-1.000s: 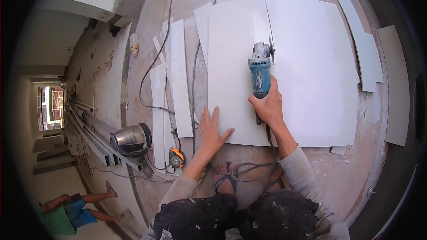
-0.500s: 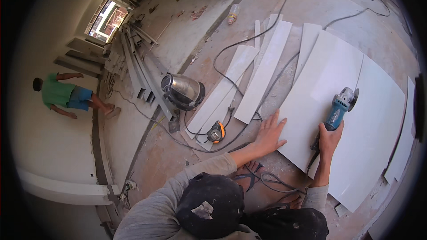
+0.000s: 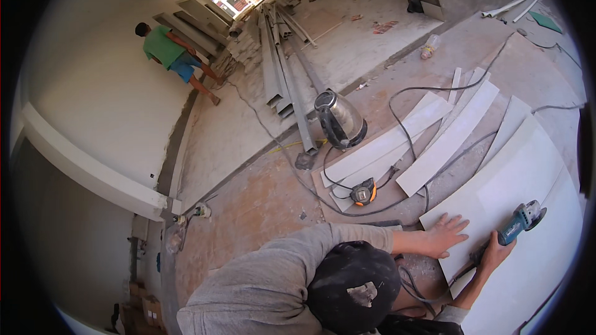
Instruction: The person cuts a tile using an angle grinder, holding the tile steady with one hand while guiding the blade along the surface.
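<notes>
Gripping the teal angle grinder (image 3: 513, 227) over the white panel (image 3: 515, 170), the right hand (image 3: 495, 253) covers the tool's rear; the left hand (image 3: 446, 236) lies apart, spread flat. Disc (image 3: 539, 219) contact is hard to judge; the panel's lower end is cropped.

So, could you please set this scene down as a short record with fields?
Left hand: fingers spread on the large white tile, near its edge
Right hand: gripping the teal angle grinder over that tile
Disc contact: cannot be told from this view
Beside the tile: white strips, with a black-and-orange tape measure
Background: person in green shirt, standing near the wall
</notes>
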Demonstrator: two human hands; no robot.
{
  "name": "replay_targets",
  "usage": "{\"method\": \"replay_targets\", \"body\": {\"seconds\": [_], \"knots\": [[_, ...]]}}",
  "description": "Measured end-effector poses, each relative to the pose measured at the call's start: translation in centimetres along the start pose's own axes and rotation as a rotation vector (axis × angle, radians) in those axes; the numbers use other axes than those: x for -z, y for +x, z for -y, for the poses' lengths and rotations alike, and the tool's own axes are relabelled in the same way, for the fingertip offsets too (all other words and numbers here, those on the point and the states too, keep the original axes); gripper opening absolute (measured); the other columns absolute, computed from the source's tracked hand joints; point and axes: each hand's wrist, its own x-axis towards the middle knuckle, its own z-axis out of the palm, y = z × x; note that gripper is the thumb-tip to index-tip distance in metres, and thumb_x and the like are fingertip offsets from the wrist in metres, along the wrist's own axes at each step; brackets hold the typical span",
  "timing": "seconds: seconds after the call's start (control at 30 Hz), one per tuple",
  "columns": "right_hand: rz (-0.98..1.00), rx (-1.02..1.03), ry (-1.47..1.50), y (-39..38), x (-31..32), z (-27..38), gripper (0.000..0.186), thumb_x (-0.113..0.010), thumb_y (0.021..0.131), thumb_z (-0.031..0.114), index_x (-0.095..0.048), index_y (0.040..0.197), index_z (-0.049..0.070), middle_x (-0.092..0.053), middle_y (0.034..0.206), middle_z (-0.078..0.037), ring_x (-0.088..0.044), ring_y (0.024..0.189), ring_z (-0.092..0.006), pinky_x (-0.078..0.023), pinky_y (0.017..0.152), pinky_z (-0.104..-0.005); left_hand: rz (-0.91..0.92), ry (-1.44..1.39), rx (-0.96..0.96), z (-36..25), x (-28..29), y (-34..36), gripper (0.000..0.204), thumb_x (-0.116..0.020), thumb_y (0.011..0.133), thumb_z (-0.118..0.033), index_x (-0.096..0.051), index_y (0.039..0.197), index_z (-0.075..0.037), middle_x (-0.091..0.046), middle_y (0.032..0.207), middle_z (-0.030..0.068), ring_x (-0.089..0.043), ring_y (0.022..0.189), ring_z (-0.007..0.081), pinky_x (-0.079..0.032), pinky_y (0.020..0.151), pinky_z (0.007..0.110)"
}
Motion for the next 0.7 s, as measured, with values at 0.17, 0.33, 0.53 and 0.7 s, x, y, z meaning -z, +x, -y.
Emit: {"method": "replay_targets", "body": {"seconds": [0.17,0.33,0.53,0.7], "knots": [[-0.012,0.035,0.026,-1.2,-0.7,1.4,0.066,-0.072,0.086,0.011,-0.045,0.144,-0.005,-0.059,0.121,-0.014,-0.059,0.105,-0.0236,-0.046,0.099,-0.0359,0.006,0.123,-0.049,0.8,0.8,-1.2,0.090,-0.081,0.083,-0.039,-0.038,0.157,-0.013,-0.016,0.168,0.0246,-0.019,0.154,0.0475,-0.029,0.114,0.068],[-0.121,0.043,-0.005,-0.7,1.0,0.1,0.069,-0.073,0.083,0.009,-0.045,0.144,-0.005,-0.059,0.122,-0.013,-0.059,0.106,-0.0211,-0.047,0.097,-0.0356,0.092,0.188,-0.167,0.8,0.7,2.0,0.095,-0.086,0.077,-0.037,-0.039,0.157,-0.016,-0.016,0.168,0.0237,-0.018,0.154,0.0478,-0.031,0.113,0.069],[-0.140,-0.066,-0.048,-2.5,-2.5,7.4,0.083,-0.077,0.073,0.019,-0.041,0.144,-0.005,-0.068,0.111,-0.032,-0.068,0.104,-0.0458,-0.054,0.093,-0.0472,0.216,0.432,-0.219,4.2,8.7,2.5,0.085,-0.079,0.085,-0.029,-0.038,0.158,-0.016,-0.021,0.168,0.0215,-0.027,0.152,0.0435,-0.032,0.116,0.065],[-0.091,-0.117,-0.108,-2.3,-0.6,7.3,0.096,-0.077,0.072,0.025,-0.031,0.148,-0.013,-0.059,0.130,-0.032,-0.062,0.119,-0.0421,-0.039,0.109,-0.0476,0.193,0.533,-0.225,2.7,14.1,8.9,0.091,-0.084,0.081,-0.025,-0.036,0.157,-0.013,-0.023,0.166,0.0236,-0.029,0.150,0.0463,-0.033,0.120,0.054]]}}
